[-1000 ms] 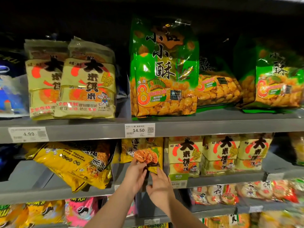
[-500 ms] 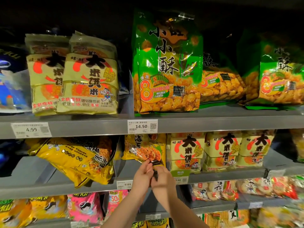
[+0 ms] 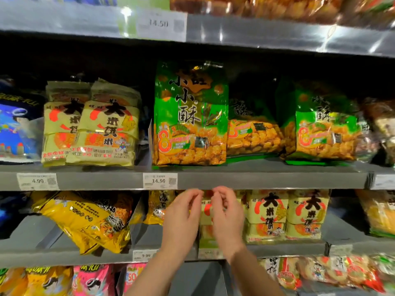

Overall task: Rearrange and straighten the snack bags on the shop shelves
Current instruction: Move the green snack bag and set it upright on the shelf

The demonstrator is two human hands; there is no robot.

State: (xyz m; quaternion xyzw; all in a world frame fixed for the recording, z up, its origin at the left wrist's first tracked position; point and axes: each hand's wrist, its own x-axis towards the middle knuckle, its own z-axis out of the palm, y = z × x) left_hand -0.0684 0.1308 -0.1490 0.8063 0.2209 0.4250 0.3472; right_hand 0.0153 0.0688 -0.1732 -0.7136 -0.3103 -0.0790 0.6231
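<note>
My left hand [image 3: 181,216] and my right hand [image 3: 227,214] are raised side by side before the lower shelf, fingers loosely curled, holding nothing. Their fingertips reach the grey shelf edge [image 3: 267,180]. Behind my left hand stands a small yellow snack bag [image 3: 155,208], partly hidden. On the shelf above, a tall green bag [image 3: 190,116] stands upright. Two more green bags [image 3: 254,133] [image 3: 324,133] lean back to its right. Pale yellow cracker packs [image 3: 92,129] stand to its left.
Yellow bags [image 3: 85,221] lie slumped at the lower left. Pale cracker packs [image 3: 286,216] stand right of my hands. A blue bag [image 3: 17,127] is at far left. Price tags [image 3: 160,180] hang on the shelf edges. More snacks [image 3: 320,272] fill the bottom shelf.
Both hands have let go of the small yellow bag and risen to the shelf edge above it. The view has moved closer and tilted upward.
</note>
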